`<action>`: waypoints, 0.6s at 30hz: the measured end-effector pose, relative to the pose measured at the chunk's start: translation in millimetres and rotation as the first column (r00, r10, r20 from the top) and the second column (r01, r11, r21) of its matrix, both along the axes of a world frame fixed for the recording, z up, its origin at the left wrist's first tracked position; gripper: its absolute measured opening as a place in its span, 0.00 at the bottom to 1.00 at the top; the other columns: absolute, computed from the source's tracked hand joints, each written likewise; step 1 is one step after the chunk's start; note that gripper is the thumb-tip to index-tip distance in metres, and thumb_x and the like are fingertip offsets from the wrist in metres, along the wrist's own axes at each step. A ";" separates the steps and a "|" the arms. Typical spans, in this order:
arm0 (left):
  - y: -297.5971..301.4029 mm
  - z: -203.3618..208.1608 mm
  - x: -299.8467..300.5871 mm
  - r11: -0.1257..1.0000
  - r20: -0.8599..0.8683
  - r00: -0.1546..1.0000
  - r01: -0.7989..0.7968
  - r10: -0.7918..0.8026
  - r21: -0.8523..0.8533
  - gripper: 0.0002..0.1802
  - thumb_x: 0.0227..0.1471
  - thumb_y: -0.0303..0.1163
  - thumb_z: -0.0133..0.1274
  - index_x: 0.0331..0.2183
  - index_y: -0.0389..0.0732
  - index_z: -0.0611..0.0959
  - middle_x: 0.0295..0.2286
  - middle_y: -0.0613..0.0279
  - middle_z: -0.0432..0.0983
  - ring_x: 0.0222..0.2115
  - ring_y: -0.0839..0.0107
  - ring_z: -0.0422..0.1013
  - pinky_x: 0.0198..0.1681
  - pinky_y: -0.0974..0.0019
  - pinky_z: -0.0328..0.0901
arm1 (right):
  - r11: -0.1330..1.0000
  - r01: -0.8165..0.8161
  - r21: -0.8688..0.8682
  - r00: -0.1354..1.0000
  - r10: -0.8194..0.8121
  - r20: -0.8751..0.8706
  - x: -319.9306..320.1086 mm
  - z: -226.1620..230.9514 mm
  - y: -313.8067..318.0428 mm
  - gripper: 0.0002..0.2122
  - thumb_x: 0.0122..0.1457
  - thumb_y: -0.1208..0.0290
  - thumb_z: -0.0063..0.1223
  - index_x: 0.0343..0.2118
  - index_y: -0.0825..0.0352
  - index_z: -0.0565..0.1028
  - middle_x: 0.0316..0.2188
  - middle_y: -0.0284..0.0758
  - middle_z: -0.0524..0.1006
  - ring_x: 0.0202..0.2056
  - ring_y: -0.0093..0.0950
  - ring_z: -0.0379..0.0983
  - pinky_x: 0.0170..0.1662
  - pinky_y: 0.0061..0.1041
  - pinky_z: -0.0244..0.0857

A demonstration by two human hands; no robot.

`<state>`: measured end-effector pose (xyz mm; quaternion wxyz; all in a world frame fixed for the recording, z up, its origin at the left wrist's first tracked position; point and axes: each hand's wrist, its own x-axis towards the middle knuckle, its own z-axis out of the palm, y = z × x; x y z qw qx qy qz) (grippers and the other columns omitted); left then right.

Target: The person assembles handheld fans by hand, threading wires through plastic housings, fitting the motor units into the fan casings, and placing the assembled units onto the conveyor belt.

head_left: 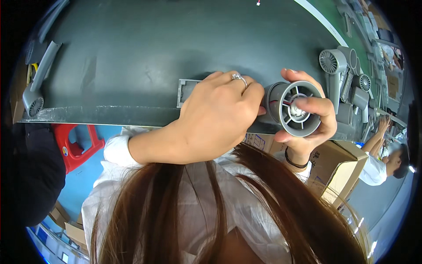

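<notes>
Holding a grey cylindrical fan housing [293,108] over the near edge of the dark green bench [145,48], open end facing the camera: spokes, a metal hub and a bit of red wire are visible inside. Right hand [313,125] wraps it from the right, thumb over the far rim, index finger laid across the open face near the hub, other fingers curled under. Left hand [217,116], ring on one finger, is pressed against the housing's left end; fingers are bunched together and curled, but what the tips pinch is hidden behind the knuckles, so I cannot tell. A flat grey rectangular frame part [187,90] lies on the bench, just beside and partly under the left hand. Progress judgement: motor and wiring look already seated in the housing; the left-end work looks to be in hand and not finished, since both hands are on the part and it is not set down. Far right on the bench: a cluster of grey dryer bodies [345,72], some with round grilles. One more grey dryer body [37,86] lies at the far left edge. Cardboard box [334,165] sits below the bench on the right, red stool [74,143] on the left. Another person [384,163] works at the right rim.
</notes>
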<state>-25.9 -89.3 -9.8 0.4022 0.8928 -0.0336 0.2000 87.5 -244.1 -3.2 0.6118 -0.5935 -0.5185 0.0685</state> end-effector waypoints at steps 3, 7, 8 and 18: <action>0.1 1.9 -2.3 0.982 0.087 0.991 -0.118 0.106 0.146 0.09 0.34 0.23 0.58 0.23 0.34 0.75 0.27 0.54 0.75 0.26 0.60 0.71 0.30 0.61 0.65 | 0.975 0.221 0.006 0.973 -0.220 -0.072 -21.8 3.1 4.0 0.31 0.36 0.72 0.72 0.45 0.77 0.70 0.44 0.58 0.71 0.48 0.42 0.70 0.50 0.35 0.65; -7.6 -2.3 -7.0 0.950 0.155 0.969 -0.221 0.190 0.221 0.13 0.29 0.24 0.60 0.24 0.34 0.76 0.32 0.52 0.75 0.27 0.60 0.71 0.30 0.63 0.65 | 0.898 0.362 -0.251 0.880 -0.241 0.410 -22.2 8.6 0.8 0.37 0.37 0.75 0.68 0.53 0.77 0.62 0.44 0.56 0.71 0.47 0.41 0.70 0.52 0.37 0.63; -8.0 -3.2 -6.7 0.950 0.165 0.969 -0.217 0.182 0.226 0.13 0.29 0.24 0.60 0.24 0.32 0.76 0.32 0.50 0.75 0.28 0.60 0.71 0.30 0.63 0.66 | 0.887 0.370 -0.274 0.882 -0.244 0.402 -23.2 11.1 2.0 0.37 0.36 0.76 0.70 0.51 0.76 0.62 0.44 0.54 0.71 0.46 0.41 0.71 0.52 0.39 0.63; -17.0 -19.6 -16.2 0.948 0.274 0.933 -0.282 0.234 0.149 0.12 0.27 0.23 0.57 0.22 0.32 0.76 0.33 0.45 0.75 0.29 0.58 0.73 0.29 0.64 0.67 | 0.934 0.321 -0.155 0.906 -0.256 0.336 -37.7 1.3 4.1 0.33 0.36 0.71 0.74 0.44 0.68 0.63 0.45 0.51 0.72 0.48 0.42 0.71 0.57 0.48 0.57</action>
